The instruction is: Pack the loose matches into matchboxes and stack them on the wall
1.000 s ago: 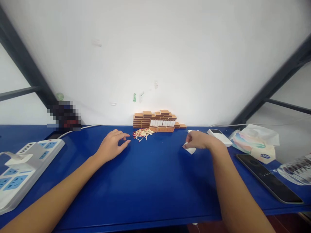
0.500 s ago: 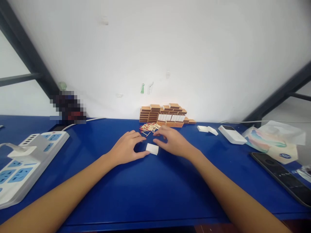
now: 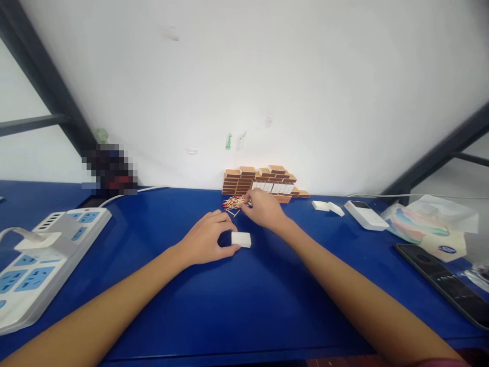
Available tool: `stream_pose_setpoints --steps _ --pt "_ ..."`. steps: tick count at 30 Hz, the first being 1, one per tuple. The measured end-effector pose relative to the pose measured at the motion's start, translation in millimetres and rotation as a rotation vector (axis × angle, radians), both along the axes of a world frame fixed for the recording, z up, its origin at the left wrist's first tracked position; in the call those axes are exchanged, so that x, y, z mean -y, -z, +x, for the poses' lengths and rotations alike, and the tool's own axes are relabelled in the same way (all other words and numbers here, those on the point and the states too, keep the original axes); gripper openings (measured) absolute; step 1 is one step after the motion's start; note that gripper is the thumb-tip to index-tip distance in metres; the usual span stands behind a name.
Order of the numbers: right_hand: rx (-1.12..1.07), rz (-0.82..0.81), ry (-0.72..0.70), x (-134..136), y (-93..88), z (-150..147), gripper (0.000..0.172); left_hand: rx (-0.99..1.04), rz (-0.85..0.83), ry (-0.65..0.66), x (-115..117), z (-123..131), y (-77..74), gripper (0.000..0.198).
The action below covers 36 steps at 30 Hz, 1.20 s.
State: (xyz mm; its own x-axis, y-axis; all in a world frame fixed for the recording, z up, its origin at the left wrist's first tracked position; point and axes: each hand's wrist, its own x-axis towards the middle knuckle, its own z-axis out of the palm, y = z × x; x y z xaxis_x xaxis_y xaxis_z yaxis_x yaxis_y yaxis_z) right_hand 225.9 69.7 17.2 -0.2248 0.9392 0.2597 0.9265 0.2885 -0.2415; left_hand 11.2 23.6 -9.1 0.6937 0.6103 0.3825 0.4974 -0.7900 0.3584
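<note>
A small white matchbox tray [image 3: 241, 239] lies on the blue table [image 3: 244, 295], and my left hand [image 3: 208, 239] curls round its left end with thumb and fingers touching it. My right hand [image 3: 263, 209] reaches past it to a loose heap of red-tipped matches [image 3: 232, 203], fingers pinched at the heap's right edge. Behind the heap, stacks of brown matchboxes [image 3: 263, 179] stand against the white wall, with a row of white trays among them.
Two more white trays [image 3: 327, 207] lie to the right, then a white device [image 3: 365, 214], a tissue pack [image 3: 428, 224] and a black phone [image 3: 445, 282]. A white and blue power strip [image 3: 36, 260] lies at the left.
My right hand carried a white tray from the right to the table's middle, let it go and moved back to the matches. My left hand closed in on the tray.
</note>
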Motion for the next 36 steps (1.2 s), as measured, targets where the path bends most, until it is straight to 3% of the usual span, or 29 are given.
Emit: stream_pose_setpoints --steps 2,4,8,14,20,26,30,36 --pt "0.069 0.016 -0.184 -10.3 -10.2 1.2 0.012 -0.004 0.008 0.013 1.3 -0.1 -0.8 0.025" --pt "0.128 -0.039 -0.3 -21.7 -17.9 0.3 0.02 -0.008 0.025 0.025 2.5 0.0 -1.0 0.024" --pt "0.222 -0.164 -0.339 -38.3 -22.8 -8.9 0.035 -0.025 0.061 0.032 2.6 -0.3 -0.6 0.024" --pt "0.29 -0.232 -0.273 -41.2 -20.0 -12.0 0.02 -0.037 0.089 0.044 0.5 -0.3 -1.3 0.023" --pt "0.276 -0.208 -0.249 -14.3 -12.7 -2.6 0.012 -0.035 0.111 0.046 -2.5 -2.4 -0.7 0.022" --pt "0.03 -0.113 -0.237 10.3 -19.0 34.4 0.028 -0.027 0.12 0.041 -5.7 -5.9 -1.3 0.024" --pt "0.02 -0.038 -0.17 3.0 -21.9 54.8 0.022 -0.023 0.115 0.05 -5.2 -5.3 -2.1 0.023" --pt "0.129 -0.139 -0.133 -13.6 -15.4 44.3 0.023 -0.032 0.114 0.045 -6.0 -4.9 -1.6 0.023"
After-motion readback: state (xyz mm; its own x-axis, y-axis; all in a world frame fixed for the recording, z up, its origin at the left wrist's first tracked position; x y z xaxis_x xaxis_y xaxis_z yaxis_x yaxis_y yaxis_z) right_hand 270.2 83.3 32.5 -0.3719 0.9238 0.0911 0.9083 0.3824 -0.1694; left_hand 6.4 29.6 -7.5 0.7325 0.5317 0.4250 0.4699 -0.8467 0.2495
